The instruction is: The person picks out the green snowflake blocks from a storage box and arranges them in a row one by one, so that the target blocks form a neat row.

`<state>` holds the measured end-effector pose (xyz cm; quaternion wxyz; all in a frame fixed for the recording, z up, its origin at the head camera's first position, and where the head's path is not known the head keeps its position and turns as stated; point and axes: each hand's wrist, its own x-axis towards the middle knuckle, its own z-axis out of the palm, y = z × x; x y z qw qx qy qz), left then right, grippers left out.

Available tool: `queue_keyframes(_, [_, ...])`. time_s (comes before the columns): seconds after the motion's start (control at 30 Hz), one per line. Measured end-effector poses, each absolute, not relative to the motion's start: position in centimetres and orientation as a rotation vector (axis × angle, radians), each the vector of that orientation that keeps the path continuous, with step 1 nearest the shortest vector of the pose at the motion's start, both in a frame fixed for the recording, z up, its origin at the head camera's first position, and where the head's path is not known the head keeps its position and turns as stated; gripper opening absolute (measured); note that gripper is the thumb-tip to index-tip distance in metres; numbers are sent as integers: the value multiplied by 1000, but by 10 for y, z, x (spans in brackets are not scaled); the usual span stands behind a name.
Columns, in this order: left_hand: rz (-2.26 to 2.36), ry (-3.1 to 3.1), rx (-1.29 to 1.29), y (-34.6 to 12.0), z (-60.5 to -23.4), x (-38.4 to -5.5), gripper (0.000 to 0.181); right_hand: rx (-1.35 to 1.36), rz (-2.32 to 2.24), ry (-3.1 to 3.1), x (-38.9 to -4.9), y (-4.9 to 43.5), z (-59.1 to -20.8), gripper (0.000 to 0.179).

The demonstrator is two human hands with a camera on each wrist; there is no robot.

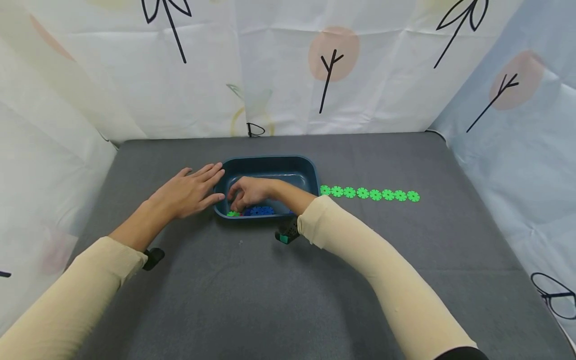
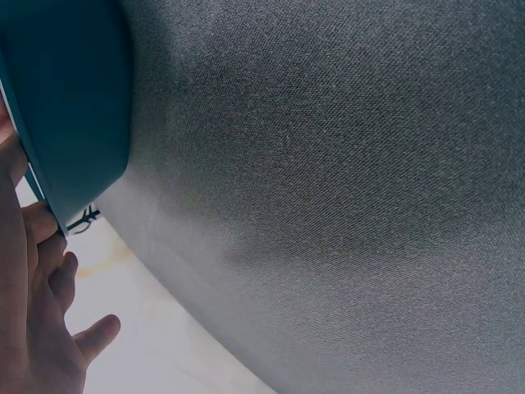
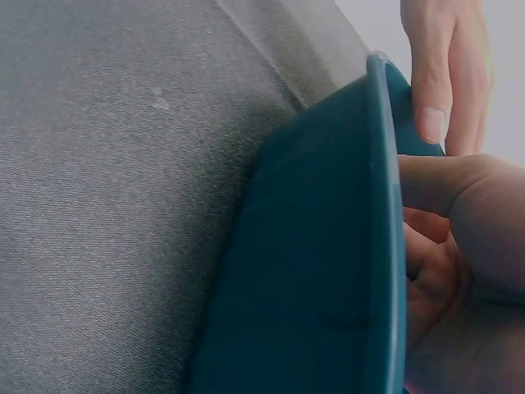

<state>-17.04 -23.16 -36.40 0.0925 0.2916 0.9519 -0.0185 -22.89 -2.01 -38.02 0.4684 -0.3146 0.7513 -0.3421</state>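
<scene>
A dark teal plastic tray stands on the grey table. My left hand lies against its left rim, fingers nearly straight and spread; the left wrist view shows those fingers touching the tray edge. Inside the tray, my right hand reaches down at the left end with bent fingers. Just below its fingertips are green flower-shaped discs, with blue discs beside them and a bit of red. The tray wall hides the right fingertips in the right wrist view, so a grip cannot be confirmed.
A straight row of several green flower-shaped discs runs rightward from the tray's right side. Printed white cloth hangs behind and along the sides of the grey table.
</scene>
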Motion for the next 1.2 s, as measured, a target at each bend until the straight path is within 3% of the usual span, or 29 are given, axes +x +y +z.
queue_keyframes(1.2, [-51,2815,858,-231,-363,-170,70,-791,-763,1873,-227,-9,-374,35])
